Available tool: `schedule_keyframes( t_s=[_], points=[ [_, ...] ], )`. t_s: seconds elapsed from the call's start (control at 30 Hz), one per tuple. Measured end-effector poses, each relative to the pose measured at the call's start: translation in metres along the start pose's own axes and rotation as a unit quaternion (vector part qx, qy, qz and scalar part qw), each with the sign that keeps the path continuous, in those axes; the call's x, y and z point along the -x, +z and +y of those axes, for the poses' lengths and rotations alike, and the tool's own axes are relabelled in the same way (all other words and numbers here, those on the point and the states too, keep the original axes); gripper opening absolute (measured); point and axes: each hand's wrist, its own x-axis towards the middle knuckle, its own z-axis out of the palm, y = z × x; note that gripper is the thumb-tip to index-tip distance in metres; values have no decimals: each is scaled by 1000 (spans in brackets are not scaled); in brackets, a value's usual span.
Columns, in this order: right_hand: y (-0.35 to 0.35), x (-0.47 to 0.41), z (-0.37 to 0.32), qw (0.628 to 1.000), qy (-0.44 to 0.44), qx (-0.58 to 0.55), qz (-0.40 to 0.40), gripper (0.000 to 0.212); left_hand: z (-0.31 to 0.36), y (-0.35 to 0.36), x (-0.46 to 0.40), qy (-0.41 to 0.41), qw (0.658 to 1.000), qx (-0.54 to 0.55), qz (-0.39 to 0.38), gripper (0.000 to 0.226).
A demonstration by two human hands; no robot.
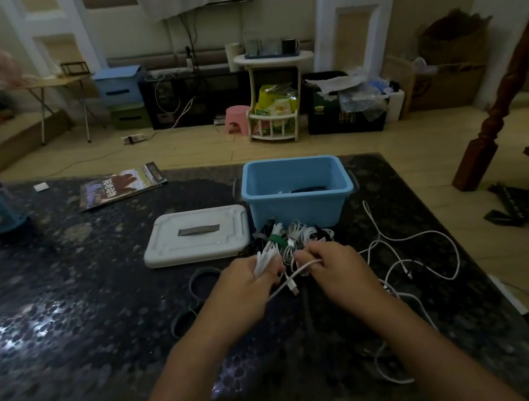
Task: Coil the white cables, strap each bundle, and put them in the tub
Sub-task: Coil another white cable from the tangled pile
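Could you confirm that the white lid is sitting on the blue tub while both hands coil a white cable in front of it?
Not quite: the head view shows the white lid lying flat on the table beside the blue tub, which stands open. Both the left hand and right hand do hold a white cable in front of it.

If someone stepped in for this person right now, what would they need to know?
Left hand grips a half-wound white coil. Right hand pinches its loose end.
Strapped bundles lie on the table, in front of the blue tub; its lid is off, to the left.
Loose cables sprawl to the right.
Left: finish and strap this coil, coil the rest, put all in the tub.
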Motion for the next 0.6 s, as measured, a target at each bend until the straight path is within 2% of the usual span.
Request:
schedule_keyframes(
  t_s=[0.13,0.23,0.33,0.47,0.6],
  points=[
    [-3,0,-9,998,-8,-61,7,34,0,7,0,-2,998,-57,7,42],
    [-4,4,-8,996,8,-88,15,32,3,10,0,33,997,-25,66,32],
    [-2,17,-5,996,22,-80,-14,24,4,7,-1,58,991,-2,121,31],
    [-3,36,-6,996,-5,-59,-69,15,-2,5,-8,30,992,-14,122,35],
    [-19,43,-2,992,-6,-109,-64,24,-5,3,-12,5,992,-12,123,36]
  ],
)
